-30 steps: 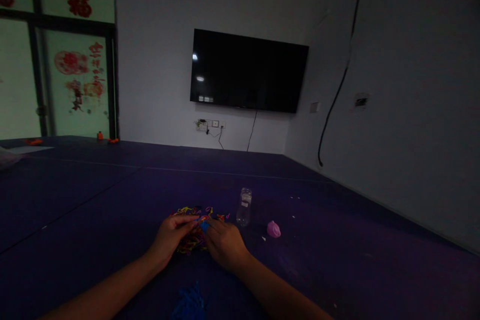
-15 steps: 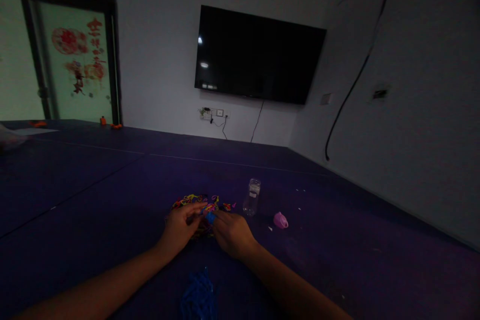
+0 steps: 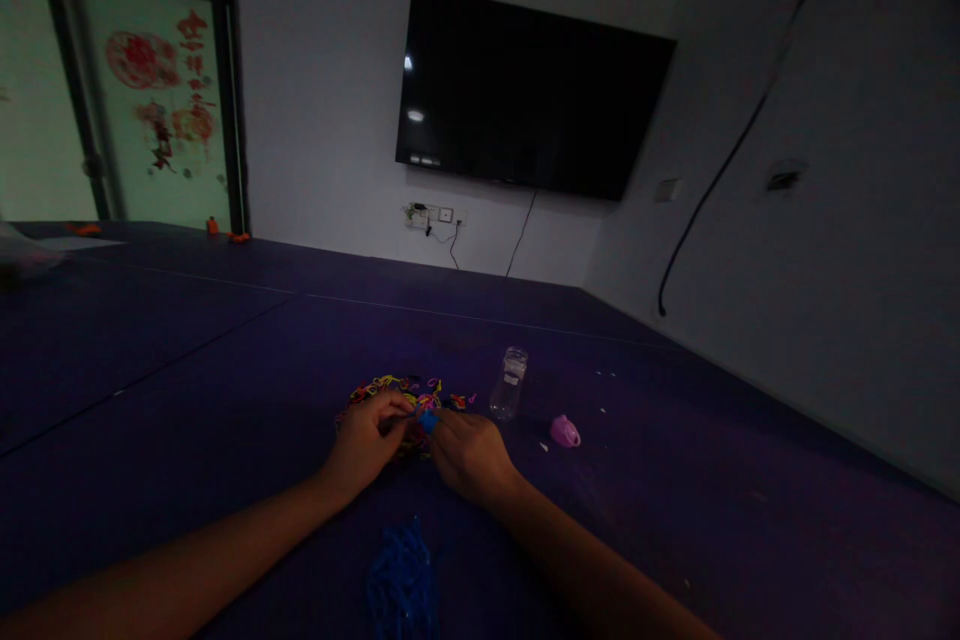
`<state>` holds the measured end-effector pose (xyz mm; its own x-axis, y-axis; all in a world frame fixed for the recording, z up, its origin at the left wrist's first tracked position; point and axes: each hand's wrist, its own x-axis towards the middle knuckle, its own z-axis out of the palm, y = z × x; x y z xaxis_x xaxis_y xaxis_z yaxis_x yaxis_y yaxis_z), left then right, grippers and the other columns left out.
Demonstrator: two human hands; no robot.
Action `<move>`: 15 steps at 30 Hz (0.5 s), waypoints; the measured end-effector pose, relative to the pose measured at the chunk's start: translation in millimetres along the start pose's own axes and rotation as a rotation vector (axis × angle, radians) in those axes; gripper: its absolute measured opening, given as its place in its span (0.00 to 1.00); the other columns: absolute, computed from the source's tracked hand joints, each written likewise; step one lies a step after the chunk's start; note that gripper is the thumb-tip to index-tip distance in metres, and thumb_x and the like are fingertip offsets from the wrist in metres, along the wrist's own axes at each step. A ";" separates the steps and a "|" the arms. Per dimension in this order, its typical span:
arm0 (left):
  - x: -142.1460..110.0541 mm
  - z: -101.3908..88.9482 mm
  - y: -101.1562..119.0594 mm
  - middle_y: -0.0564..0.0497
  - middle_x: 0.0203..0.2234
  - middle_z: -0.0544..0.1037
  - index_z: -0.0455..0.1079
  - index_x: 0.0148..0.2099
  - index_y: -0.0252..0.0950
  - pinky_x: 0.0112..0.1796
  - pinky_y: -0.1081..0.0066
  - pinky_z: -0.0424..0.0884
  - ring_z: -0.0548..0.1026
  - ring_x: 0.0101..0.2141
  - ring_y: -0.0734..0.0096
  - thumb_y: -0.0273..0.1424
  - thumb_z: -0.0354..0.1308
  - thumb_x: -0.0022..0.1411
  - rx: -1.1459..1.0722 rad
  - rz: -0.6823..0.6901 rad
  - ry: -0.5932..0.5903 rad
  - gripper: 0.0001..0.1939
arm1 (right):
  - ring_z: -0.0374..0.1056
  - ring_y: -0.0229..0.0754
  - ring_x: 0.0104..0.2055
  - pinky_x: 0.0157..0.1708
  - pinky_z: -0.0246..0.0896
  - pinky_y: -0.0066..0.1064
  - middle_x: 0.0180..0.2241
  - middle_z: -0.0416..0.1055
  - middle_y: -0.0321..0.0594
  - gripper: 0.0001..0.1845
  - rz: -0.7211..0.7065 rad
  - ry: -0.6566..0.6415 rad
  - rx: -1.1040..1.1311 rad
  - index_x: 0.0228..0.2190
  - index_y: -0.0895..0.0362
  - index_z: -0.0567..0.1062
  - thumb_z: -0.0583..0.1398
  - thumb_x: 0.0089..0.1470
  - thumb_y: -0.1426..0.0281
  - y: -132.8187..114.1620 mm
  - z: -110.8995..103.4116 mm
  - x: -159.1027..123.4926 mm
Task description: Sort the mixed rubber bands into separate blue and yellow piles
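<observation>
Blue pieces (image 3: 428, 420) sit in the right grip (image 3: 474, 452) near multicoloured loops (image 3: 386, 383).

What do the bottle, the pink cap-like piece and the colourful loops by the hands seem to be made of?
Bottle: smooth clear plastic or glass; the purple surface shows through.
Pink cap-like piece: probably moulded plastic; opaque, even colour, loop on one side.
Colourful loops: perhaps rubber or plastic; thin and curling, finish too dim to judge.

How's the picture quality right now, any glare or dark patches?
Head view: dim overall, white reflections on the television; same view: the blue pile blends into the dark purple surface, and detail in the multicoloured pile is hard to make out.
</observation>
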<state>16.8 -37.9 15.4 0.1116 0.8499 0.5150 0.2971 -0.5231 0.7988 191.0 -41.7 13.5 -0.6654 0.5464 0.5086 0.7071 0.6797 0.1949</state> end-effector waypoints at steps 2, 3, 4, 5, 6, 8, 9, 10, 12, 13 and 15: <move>-0.3 0.3 -1.5 0.52 0.27 0.78 0.67 0.31 0.36 0.33 0.71 0.72 0.77 0.29 0.68 0.26 0.52 0.52 0.007 0.003 -0.005 0.03 | 0.67 0.40 0.32 0.32 0.61 0.29 0.36 0.71 0.45 0.10 -0.006 -0.007 -0.009 0.32 0.59 0.71 0.50 0.57 0.73 -0.3 -0.6 0.6; -0.6 0.4 -2.4 0.51 0.27 0.78 0.67 0.31 0.36 0.33 0.71 0.72 0.77 0.29 0.68 0.26 0.52 0.52 0.010 0.003 -0.009 0.03 | 0.67 0.40 0.31 0.31 0.61 0.29 0.35 0.71 0.45 0.10 -0.010 -0.010 -0.012 0.32 0.59 0.71 0.50 0.56 0.73 -0.4 -0.7 1.0; -1.0 0.5 -3.4 0.51 0.27 0.78 0.67 0.31 0.36 0.33 0.71 0.72 0.77 0.29 0.68 0.26 0.52 0.52 0.011 0.003 -0.015 0.03 | 0.67 0.40 0.31 0.30 0.61 0.29 0.35 0.71 0.45 0.10 -0.013 -0.012 -0.013 0.32 0.59 0.71 0.50 0.56 0.73 -0.4 -0.7 1.3; -1.4 0.7 -4.5 0.51 0.27 0.78 0.67 0.31 0.36 0.33 0.71 0.72 0.77 0.29 0.68 0.26 0.52 0.52 0.007 0.002 -0.022 0.03 | 0.67 0.40 0.31 0.30 0.61 0.29 0.35 0.71 0.45 0.10 -0.014 -0.012 -0.011 0.32 0.59 0.71 0.50 0.56 0.73 -0.4 -0.4 1.6; -1.8 0.9 -5.7 0.51 0.27 0.78 0.67 0.31 0.36 0.33 0.71 0.72 0.77 0.29 0.68 0.26 0.52 0.52 0.000 0.003 -0.027 0.03 | 0.67 0.40 0.31 0.30 0.61 0.29 0.36 0.71 0.45 0.10 -0.011 -0.011 -0.006 0.32 0.59 0.71 0.49 0.56 0.74 -0.2 0.0 1.8; -2.4 1.6 -7.8 0.51 0.27 0.77 0.67 0.31 0.36 0.33 0.71 0.72 0.76 0.29 0.68 0.27 0.52 0.52 -0.023 0.004 -0.030 0.03 | 0.67 0.40 0.33 0.31 0.61 0.29 0.38 0.70 0.44 0.10 0.000 -0.005 0.008 0.33 0.59 0.71 0.49 0.56 0.74 0.2 1.3 2.0; -2.5 2.0 -8.5 0.51 0.27 0.77 0.67 0.31 0.36 0.33 0.71 0.72 0.76 0.29 0.68 0.27 0.52 0.52 -0.038 0.003 -0.032 0.03 | 0.67 0.39 0.33 0.31 0.61 0.28 0.39 0.70 0.44 0.10 0.002 0.000 0.015 0.34 0.59 0.70 0.49 0.56 0.74 0.5 2.0 2.0; -2.4 2.5 -8.7 0.51 0.27 0.77 0.67 0.31 0.36 0.33 0.71 0.72 0.76 0.29 0.68 0.28 0.52 0.52 -0.054 0.000 -0.037 0.03 | 0.67 0.39 0.33 0.31 0.62 0.28 0.39 0.70 0.44 0.10 0.001 0.007 0.021 0.34 0.59 0.70 0.49 0.56 0.74 0.9 2.9 1.9; -1.9 3.1 -7.4 0.51 0.26 0.77 0.66 0.31 0.36 0.32 0.71 0.71 0.76 0.29 0.67 0.29 0.52 0.52 -0.088 -0.011 -0.046 0.03 | 0.67 0.39 0.33 0.31 0.62 0.28 0.39 0.70 0.45 0.10 -0.012 0.038 0.026 0.35 0.59 0.70 0.49 0.57 0.74 2.0 4.7 1.7; -1.7 3.1 -5.8 0.51 0.26 0.77 0.66 0.31 0.36 0.32 0.71 0.71 0.76 0.30 0.67 0.30 0.53 0.53 -0.102 -0.018 -0.051 0.04 | 0.67 0.39 0.33 0.30 0.62 0.28 0.39 0.70 0.45 0.10 -0.024 0.060 0.027 0.35 0.59 0.70 0.49 0.57 0.74 2.7 5.8 1.6; -1.6 2.4 -1.4 0.50 0.27 0.77 0.67 0.32 0.36 0.32 0.71 0.71 0.76 0.30 0.66 0.31 0.53 0.53 -0.121 -0.028 -0.058 0.05 | 0.67 0.39 0.31 0.29 0.62 0.28 0.37 0.70 0.45 0.10 -0.053 0.106 0.023 0.34 0.59 0.70 0.49 0.57 0.74 4.5 8.3 1.5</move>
<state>18.5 -38.4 12.7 0.1610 0.8645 0.4761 0.1849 -0.5003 0.8459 191.2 -33.8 8.1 -0.6720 0.4555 0.5839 0.6651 0.7179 0.2054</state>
